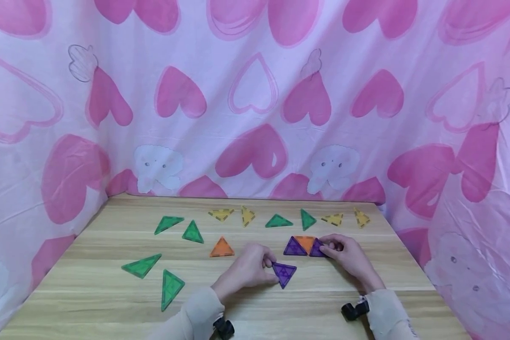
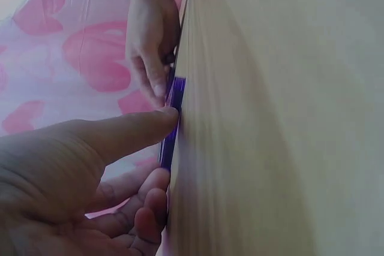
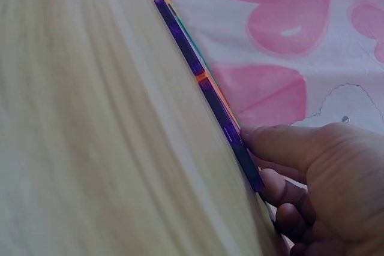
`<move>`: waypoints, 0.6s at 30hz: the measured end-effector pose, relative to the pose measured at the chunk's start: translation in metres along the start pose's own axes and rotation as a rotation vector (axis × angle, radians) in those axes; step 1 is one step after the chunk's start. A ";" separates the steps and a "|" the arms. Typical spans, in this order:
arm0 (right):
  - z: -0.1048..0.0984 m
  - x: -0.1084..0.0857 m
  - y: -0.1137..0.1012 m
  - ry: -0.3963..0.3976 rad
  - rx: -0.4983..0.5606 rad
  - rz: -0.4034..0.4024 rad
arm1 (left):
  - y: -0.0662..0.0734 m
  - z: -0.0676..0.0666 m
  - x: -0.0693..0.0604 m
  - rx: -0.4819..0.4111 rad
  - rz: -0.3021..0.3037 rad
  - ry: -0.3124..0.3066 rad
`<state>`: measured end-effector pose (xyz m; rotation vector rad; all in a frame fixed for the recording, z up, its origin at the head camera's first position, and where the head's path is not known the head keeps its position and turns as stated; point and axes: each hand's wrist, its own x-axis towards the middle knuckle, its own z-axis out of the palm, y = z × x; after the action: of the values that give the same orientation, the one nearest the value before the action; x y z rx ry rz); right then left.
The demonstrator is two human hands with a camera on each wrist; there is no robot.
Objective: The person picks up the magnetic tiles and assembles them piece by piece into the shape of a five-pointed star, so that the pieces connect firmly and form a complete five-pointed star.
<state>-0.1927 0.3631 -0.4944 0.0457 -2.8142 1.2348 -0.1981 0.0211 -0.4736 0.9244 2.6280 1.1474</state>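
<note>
In the head view my left hand pinches a purple triangular magnetic tile by its left corner, one point aimed toward me. The left wrist view shows the thumb on this tile's edge and the other fingers curled below. Farther right, my right hand pinches another purple triangular tile, partly hidden by its fingertips. That tile sits in a row with an inverted orange triangular tile and a third purple tile. From the right wrist, the held tile appears edge-on, low on the wood.
A lone orange triangle tile lies left of the row. Several green triangle tiles are spread at the left and back, with yellow ones along the back. Heart-patterned pink cloth hangs around the wooden table.
</note>
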 end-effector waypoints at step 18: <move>0.004 -0.002 -0.001 0.029 0.008 0.012 | 0.031 0.034 0.015 0.025 -0.044 -0.010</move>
<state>-0.1913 0.3595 -0.4971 0.0113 -2.7891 1.2391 -0.1831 0.0673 -0.4741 0.8692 2.6464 1.0999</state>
